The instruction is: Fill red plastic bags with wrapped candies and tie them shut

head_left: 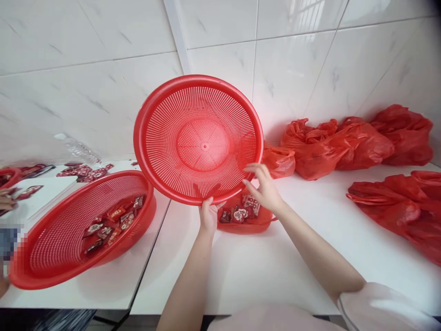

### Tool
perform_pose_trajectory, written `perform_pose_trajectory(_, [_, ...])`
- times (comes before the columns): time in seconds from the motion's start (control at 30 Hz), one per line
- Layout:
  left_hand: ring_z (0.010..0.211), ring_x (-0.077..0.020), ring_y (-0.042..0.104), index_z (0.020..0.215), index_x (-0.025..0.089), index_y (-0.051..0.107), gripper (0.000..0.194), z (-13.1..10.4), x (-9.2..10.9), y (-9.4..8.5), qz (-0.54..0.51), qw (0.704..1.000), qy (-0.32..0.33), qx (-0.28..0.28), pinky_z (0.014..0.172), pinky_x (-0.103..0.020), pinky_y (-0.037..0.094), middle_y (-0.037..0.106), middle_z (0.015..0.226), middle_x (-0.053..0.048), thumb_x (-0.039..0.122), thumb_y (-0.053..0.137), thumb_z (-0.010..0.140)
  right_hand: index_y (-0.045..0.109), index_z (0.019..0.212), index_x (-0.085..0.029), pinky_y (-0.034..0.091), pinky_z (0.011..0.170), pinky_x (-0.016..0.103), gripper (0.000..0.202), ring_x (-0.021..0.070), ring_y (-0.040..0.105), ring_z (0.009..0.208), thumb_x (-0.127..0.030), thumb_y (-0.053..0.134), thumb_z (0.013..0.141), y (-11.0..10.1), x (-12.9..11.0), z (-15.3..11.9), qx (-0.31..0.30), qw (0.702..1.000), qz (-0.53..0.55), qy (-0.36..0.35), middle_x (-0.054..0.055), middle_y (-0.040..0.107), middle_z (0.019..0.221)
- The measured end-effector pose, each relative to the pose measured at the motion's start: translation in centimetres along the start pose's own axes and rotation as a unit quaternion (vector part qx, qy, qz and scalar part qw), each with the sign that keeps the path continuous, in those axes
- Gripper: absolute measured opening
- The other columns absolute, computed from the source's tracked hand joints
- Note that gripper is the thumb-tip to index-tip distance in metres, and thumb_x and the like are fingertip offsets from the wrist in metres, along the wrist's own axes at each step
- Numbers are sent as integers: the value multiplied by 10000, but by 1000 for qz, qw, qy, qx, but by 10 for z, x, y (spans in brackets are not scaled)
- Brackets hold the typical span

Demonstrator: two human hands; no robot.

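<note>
Holding an empty basket (205,131) tilted, the left hand (208,217) clamps its lower rim, the right hand (264,187), fingers parted, at its side; the bag (246,228) beneath already contains packets (239,214); a second basket (58,239) still has some.

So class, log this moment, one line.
left hand: holding red basket; right hand: at basket's right rim; basket: raised, tilted; below: bag, wrapped packets inside
</note>
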State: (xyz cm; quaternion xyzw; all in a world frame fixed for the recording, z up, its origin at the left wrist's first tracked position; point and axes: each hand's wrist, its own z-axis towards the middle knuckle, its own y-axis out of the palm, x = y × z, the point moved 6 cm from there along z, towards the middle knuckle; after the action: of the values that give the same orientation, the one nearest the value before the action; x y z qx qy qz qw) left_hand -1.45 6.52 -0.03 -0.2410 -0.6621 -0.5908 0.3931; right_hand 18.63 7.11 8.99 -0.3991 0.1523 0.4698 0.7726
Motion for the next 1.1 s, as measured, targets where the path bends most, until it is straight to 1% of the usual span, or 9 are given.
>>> perform_pose_trajectory(0.07, [1023, -251, 645, 965, 216, 655, 258, 1, 4, -3, 5, 1000, 13, 0, 829, -430, 550, 704, 1041, -47, 297, 627, 722, 456, 1315, -205, 390, 1045, 513, 460, 302, 422, 1300, -409, 526, 909, -17, 11, 0, 123, 991, -2, 42, 167, 416, 1422])
perform_pose_trajectory(0.13, [987, -265, 663, 934, 203, 670, 258, 2, 7, -6, 17, 1000, 17, -3, 805, -436, 559, 718, 988, -56, 344, 628, 723, 440, 1336, -189, 435, 1002, 523, 540, 309, 477, 1252, -447, 565, 878, -24, 22, 1, 145, 984, 37, 98, 180, 423, 1429])
perform_pose_trajectory(0.3, [994, -309, 666, 933, 167, 712, 374, 3, 17, -13, 36, 999, 39, 0, 847, -455, 537, 736, 945, -101, 468, 616, 733, 669, 977, -173, 533, 894, 455, 367, 233, 677, 907, -507, 564, 867, -7, 21, 3, -107, 928, 275, 229, 85, 718, 970])
perform_pose_trajectory(0.4, [1080, -297, 634, 1023, 205, 700, 454, 4, 29, -16, 33, 994, 100, 10, 912, -419, 503, 729, 1012, -92, 553, 612, 747, 659, 1019, -193, 561, 870, 415, 336, 205, 696, 892, -476, 617, 843, -8, 3, 0, -149, 873, 390, 250, 65, 711, 1054])
perform_pose_trajectory(0.53, [1147, -289, 591, 1099, 242, 631, 590, 13, 37, -22, 33, 992, 120, 7, 900, -415, 495, 682, 1116, -107, 706, 495, 760, 631, 1063, -211, 578, 856, 398, 334, 190, 703, 895, -442, 662, 823, -16, -8, -2, -133, 850, 430, 273, 62, 684, 1145])
perform_pose_trajectory(0.63, [1115, -244, 593, 1099, 253, 530, 488, 19, 51, -53, 37, 974, 158, 156, 885, -405, 494, 643, 1081, -99, 637, 455, 808, 627, 1021, -206, 575, 869, 391, 298, 180, 701, 894, -427, 667, 826, -30, -5, 1, -62, 849, 446, 277, 53, 688, 1119])
perform_pose_trajectory(0.73, [1078, -195, 579, 1053, 254, 433, 304, 15, 70, -88, 48, 917, 210, 334, 878, -371, 495, 572, 1064, -67, 436, 491, 816, 632, 1010, -210, 572, 883, 395, 279, 180, 692, 916, -427, 657, 837, -42, -5, 3, -15, 860, 436, 264, 48, 692, 1091])
perform_pose_trajectory(0.9, [826, -147, 617, 976, 242, 392, 286, 16, 92, -107, 49, 902, 247, 351, 722, -307, 492, 569, 989, -25, 300, 532, 734, 644, 1004, -228, 585, 861, 391, 263, 185, 688, 905, -431, 659, 837, -62, -9, 3, 38, 871, 425, 245, 40, 691, 1053])
perform_pose_trajectory(1.1, [813, -139, 577, 907, 246, 386, 306, 17, 101, -117, 60, 883, 271, 380, 686, -294, 443, 519, 898, 4, 453, 558, 762, 663, 966, -224, 597, 803, 334, 242, 168, 688, 861, -431, 660, 840, -79, -9, 2, 46, 873, 416, 250, 23, 682, 986])
